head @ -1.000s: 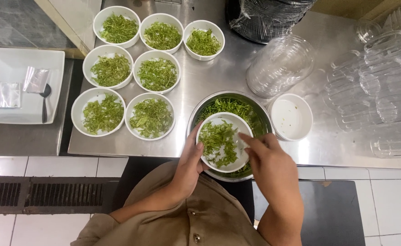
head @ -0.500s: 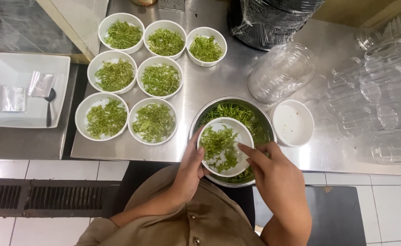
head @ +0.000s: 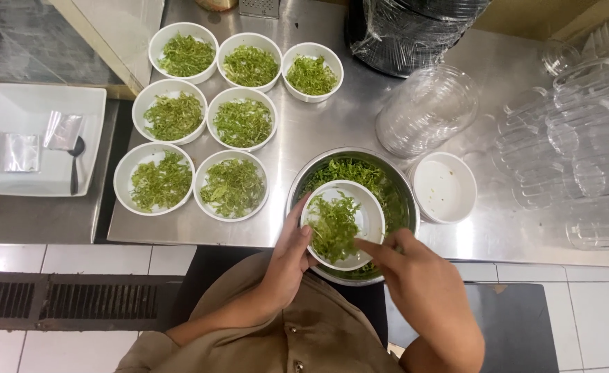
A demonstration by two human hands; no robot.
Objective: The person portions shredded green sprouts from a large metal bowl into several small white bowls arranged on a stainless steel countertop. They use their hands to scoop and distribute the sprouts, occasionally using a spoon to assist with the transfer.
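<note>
Hands (head: 346, 266) at herb bowl (head: 342, 224), seven filled bowls (head: 211, 121) left

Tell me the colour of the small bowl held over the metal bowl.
White, in the head view: the small round bowl in the left hand holds green shredded leaves.

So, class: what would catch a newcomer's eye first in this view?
Seven white bowls of chopped greens stand grouped at the counter's left. Nearer, the left hand holds a white bowl over a steel bowl of greens, the right hand at its rim. Clear glasses crowd the right.
</note>
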